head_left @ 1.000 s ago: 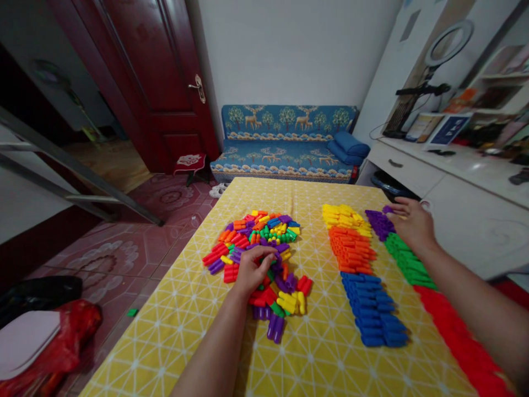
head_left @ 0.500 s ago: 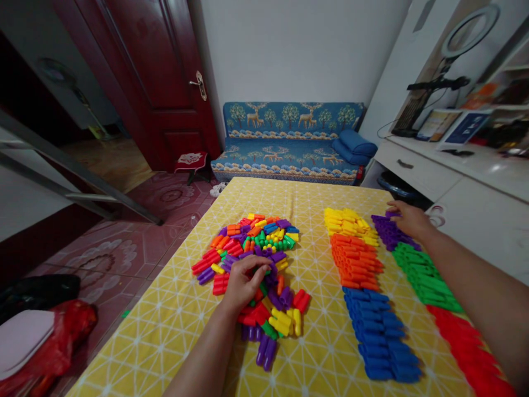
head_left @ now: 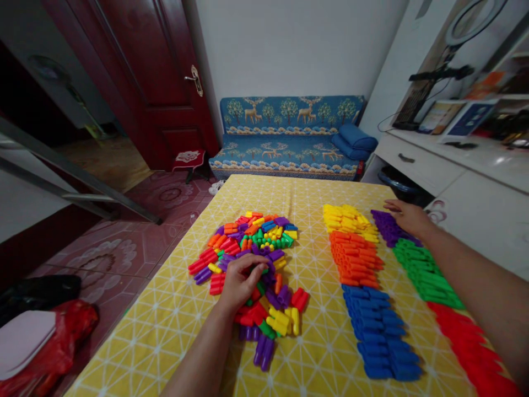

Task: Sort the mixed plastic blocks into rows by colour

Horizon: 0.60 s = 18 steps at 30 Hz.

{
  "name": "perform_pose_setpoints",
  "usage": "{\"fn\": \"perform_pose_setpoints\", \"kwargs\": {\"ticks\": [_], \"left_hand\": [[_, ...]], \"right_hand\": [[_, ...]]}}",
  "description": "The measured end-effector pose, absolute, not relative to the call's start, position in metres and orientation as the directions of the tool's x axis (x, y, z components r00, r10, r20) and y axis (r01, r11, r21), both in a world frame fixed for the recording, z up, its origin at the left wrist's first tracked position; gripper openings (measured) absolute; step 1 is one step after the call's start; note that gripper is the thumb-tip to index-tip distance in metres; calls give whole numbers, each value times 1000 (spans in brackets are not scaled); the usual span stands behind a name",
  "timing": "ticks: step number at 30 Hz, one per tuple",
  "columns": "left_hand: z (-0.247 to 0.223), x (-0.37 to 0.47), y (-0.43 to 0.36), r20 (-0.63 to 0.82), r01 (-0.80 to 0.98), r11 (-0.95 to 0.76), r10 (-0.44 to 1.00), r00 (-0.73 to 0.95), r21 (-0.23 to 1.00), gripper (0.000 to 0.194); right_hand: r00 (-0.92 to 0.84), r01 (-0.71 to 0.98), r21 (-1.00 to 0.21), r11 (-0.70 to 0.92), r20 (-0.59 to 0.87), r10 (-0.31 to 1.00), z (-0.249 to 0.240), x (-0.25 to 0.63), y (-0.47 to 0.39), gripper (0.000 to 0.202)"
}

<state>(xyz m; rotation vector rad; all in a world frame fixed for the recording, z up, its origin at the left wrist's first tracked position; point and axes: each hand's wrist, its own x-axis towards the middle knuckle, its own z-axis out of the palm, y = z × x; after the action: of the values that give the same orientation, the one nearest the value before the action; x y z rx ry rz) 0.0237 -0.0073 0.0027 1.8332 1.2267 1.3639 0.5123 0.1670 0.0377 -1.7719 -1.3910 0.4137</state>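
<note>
My left hand [head_left: 243, 275] rests on a mixed heap of bullet-shaped plastic building blocks [head_left: 227, 242]. Its thumb and fingers are closed on a purple block [head_left: 269, 271], which they partly cover. At the far right of the table, my right hand [head_left: 407, 216] is over the far end of the purple block group [head_left: 386, 227]. Its fingers are stretched out and apart, with nothing visible in them. Beyond the purple group, toward me, lie green blocks [head_left: 427, 273] and red blocks [head_left: 467, 344], the latter partly behind my right forearm.
Yellow blocks [head_left: 347, 218], orange blocks [head_left: 354, 258] and blue blocks [head_left: 376, 331] form a column left of the purple group. A yellow patterned cloth [head_left: 314, 198] covers the table. Behind it stands a blue sofa [head_left: 281, 146]; a white cabinet [head_left: 467, 209] stands at right.
A purple block under my right fingers has been let go onto the purple group, and those fingers have lifted apart. My left hand stays at the heap. The view has shifted slightly.
</note>
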Motion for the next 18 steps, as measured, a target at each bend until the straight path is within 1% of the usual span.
{"fn": "perform_pose_setpoints", "kwargs": {"ticks": [3,6,9,11,13,14,15,17,18], "left_hand": [[4,24,-7,435,326,-433,898,70,840,14],[5,24,-8,427,311,-426,902,67,850,14],[5,24,-8,420,300,-419,905,64,857,14],[4,24,-7,416,284,-414,908,58,865,14],[2,24,-6,416,267,-413,908,47,871,15],[2,24,-6,417,262,-413,908,43,873,15],[1,24,-6,417,259,-412,908,41,874,15],[0,24,-6,410,254,-406,911,40,878,15],[0,24,-6,405,251,-402,913,40,881,15]], "right_hand": [[365,603,-797,-30,242,899,46,502,159,35],[372,559,-829,20,272,887,55,477,149,32],[326,514,-852,103,305,895,63,430,128,33],[252,456,-875,164,304,919,66,389,99,37],[109,352,-911,214,267,957,69,345,57,39],[1,339,-917,211,224,975,69,325,33,43],[-114,365,-907,208,178,977,67,306,8,50],[-381,492,-837,240,41,924,59,275,-37,82],[-443,548,-797,254,-20,896,53,263,-55,95]]}}
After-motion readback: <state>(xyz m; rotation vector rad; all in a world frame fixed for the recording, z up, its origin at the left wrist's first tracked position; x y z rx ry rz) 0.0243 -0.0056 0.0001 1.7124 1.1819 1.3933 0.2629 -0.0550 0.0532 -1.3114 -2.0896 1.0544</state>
